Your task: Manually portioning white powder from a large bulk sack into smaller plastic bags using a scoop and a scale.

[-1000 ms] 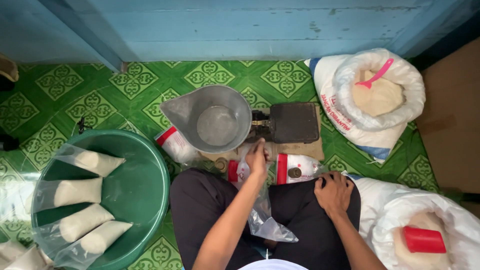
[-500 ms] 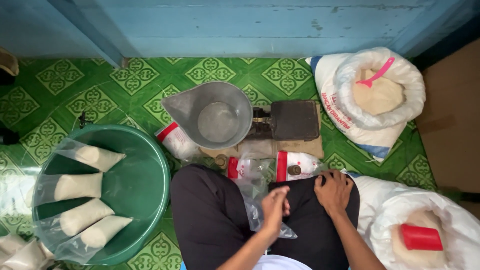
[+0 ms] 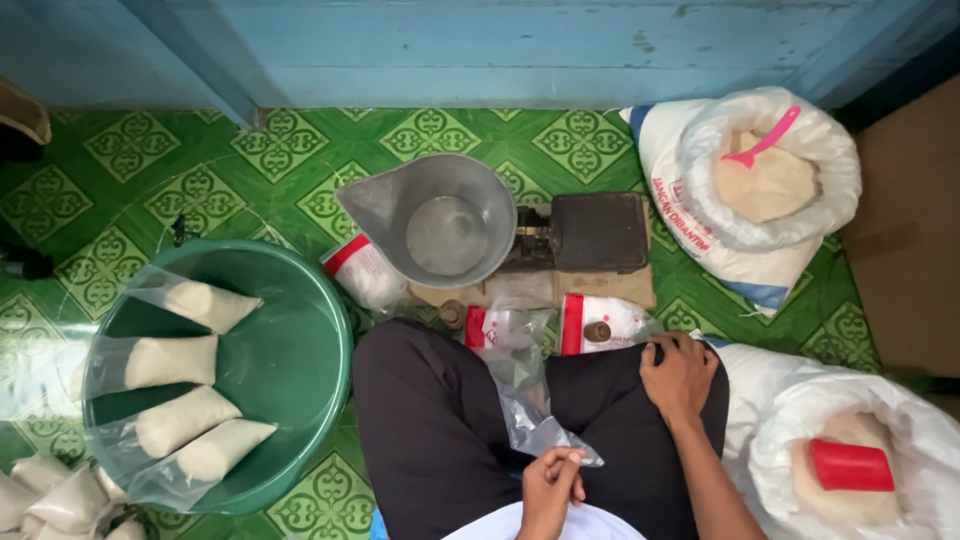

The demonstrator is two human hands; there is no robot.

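Observation:
I sit cross-legged in black trousers on a green patterned tile floor. My left hand (image 3: 552,487) is close to my body, its fingers pinching the near end of an empty clear plastic bag (image 3: 528,400) that trails over my lap toward a stack of bags. My right hand (image 3: 680,372) rests flat on my right knee and holds nothing. In front of my knees stands a metal scoop pan (image 3: 440,222) on a dark balance scale (image 3: 598,234).
A green basin (image 3: 280,370) at my left holds several filled clear bags of white grain. An open white sack (image 3: 770,190) with a pink scoop stands at the far right, and another sack (image 3: 850,470) with a red cup is nearer. A blue wall is behind.
My left hand has drawn back from the bag stack by the scale toward my body, pulling an empty plastic bag along over my lap. My right hand stayed on my knee.

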